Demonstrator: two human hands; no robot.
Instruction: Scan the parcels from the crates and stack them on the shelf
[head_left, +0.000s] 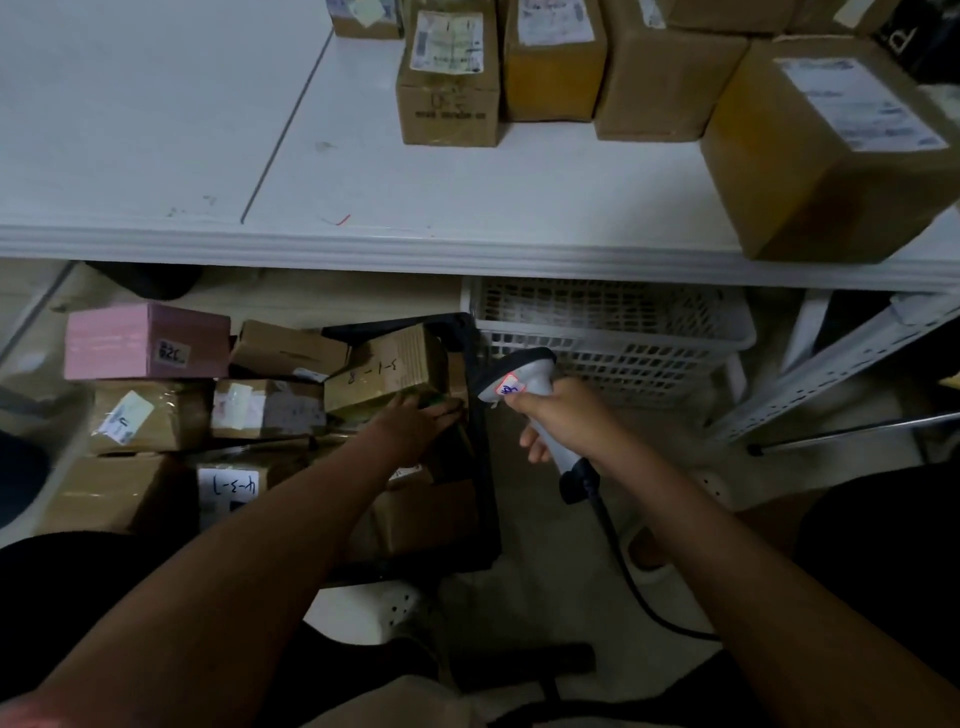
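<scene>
White desk (363, 171) with a seam down its top, bearing brown cardboard boxes (556, 62) in a row along the far edge and one large box (831, 150) at the right, near the front edge. Below, on the floor (524, 499): a black crate (480, 457) of parcels, a white mesh basket (613, 332) just beside it

Parcels (218, 415) packed tight in black crate (480, 441); table (363, 244) edge overhangs.
</scene>
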